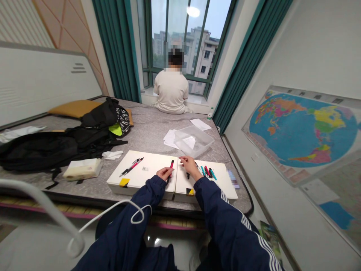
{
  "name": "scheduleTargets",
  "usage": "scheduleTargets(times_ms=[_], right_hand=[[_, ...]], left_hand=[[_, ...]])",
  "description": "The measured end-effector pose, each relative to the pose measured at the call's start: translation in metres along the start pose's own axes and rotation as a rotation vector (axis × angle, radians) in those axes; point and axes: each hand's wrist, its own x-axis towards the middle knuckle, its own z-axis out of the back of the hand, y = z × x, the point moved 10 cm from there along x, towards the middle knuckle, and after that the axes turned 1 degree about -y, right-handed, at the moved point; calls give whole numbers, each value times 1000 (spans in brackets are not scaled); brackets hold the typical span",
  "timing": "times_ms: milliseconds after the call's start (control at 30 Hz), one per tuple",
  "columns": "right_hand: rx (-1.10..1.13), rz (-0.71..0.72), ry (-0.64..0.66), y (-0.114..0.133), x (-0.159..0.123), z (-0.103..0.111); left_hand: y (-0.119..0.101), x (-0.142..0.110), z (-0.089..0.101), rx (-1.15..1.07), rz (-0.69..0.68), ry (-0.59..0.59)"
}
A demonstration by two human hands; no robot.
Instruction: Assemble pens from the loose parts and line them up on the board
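Observation:
My left hand (164, 173) is closed around a black-and-red pen (172, 164), which stands out above and below the fingers over the left white box (152, 161). My right hand (189, 165) hovers at the inner edge of the right white box (224, 180). Its fingers are curled together, and whatever they pinch is too small to make out. Beside that hand lies a row of pens (208, 172) in black, red and teal, partly hidden by it. Two or so pens (131, 167), black and red, rest on the left box.
A clear plastic bin (194, 141) and white papers (170, 139) lie beyond the boxes. To the left are a tissue pack (83, 168) and black bags (70, 145). A white cable (113, 206) crosses my left sleeve. A person (171, 90) sits by the window.

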Motion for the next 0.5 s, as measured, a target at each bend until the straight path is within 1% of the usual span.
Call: scheduleTargets(times_ms=[33,100,233,300,367,500], right_hand=[[148,-34,-1,-2,-10,-2],[348,-94,-31,-8,-33,-4],[603,-181,-123,-26,-73,4],[695,-200,-156,-33,-85,8],[747,-204,-180,-39,-92,11],[807,-208,-199,-49,-98,12]], left_hand=[[-2,-1,-3,36,-6,38],[-3,-4,-11,91,5,120],[-1,-14,-30,154,71,269],[-2,-19,-38,202,71,321],[-5,-22,-43,267,37,350],[-11,-24,-47,406,-63,365]])
